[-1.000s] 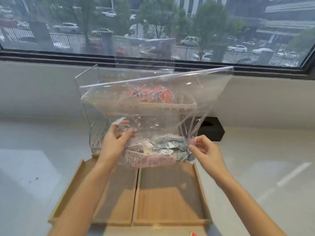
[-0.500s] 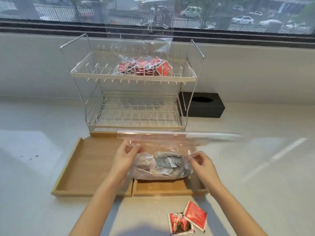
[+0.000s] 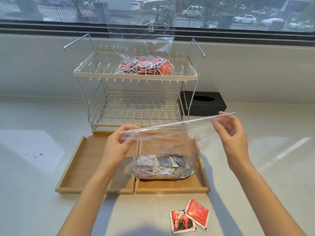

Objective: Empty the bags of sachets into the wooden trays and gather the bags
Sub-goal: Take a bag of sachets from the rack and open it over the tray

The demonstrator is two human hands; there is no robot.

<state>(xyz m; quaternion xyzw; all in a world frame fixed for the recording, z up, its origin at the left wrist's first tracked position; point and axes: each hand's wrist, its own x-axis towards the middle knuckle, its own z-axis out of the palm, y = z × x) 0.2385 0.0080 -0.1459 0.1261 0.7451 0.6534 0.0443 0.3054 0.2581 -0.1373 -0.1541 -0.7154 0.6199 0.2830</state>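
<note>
Clear bag of grey sachets is rested in right wooden tray; zip edge is pinched by left hand and right hand; seal should be parted evenly, then the bag upended low over the tray.

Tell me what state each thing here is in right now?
Clear bag: held at its top edge, still full of grey sachets.
Left hand: pinching the bag.
Right hand: pinching the bag.
Left wooden tray: empty.
Bag of red sachets: on the rack's upper shelf.
</note>
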